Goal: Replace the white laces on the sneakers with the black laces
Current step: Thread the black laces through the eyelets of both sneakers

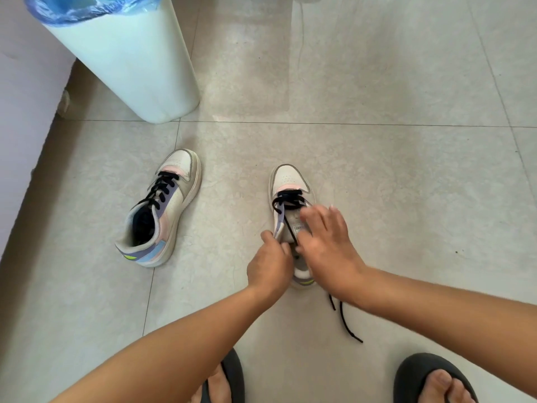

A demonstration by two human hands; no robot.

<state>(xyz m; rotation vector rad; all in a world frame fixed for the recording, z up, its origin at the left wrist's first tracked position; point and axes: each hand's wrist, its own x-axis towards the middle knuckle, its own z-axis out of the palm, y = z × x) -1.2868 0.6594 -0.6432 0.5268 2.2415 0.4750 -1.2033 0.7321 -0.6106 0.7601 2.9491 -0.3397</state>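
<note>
Two sneakers stood on the tiled floor [377,199], well apart. The left sneaker [159,207] lay toward the bin side, toe pointing away from the person, already threaded with a black lace [161,187] crossing up its eyelets. The right sneaker [290,199] stood in front of the person, toe also away; a second black lace [286,196] ran across only its lowest eyelets near the toe, then trailed back over the tongue.

The left hand [271,266] was curled, pinching the left edge of the right sneaker's upper by the collar. The right hand [325,242] lay over the tongue and right side of that sneaker; its fingers were spread and blurred, so I could not tell whether it gripped the lace. The loose lace end [348,324] lay on the floor below the right wrist, behind the heel.

A pale bin [130,62] with a blue liner [87,7] stood beyond the left sneaker. The person's feet were in dark slippers [418,373] at the near edge.
</note>
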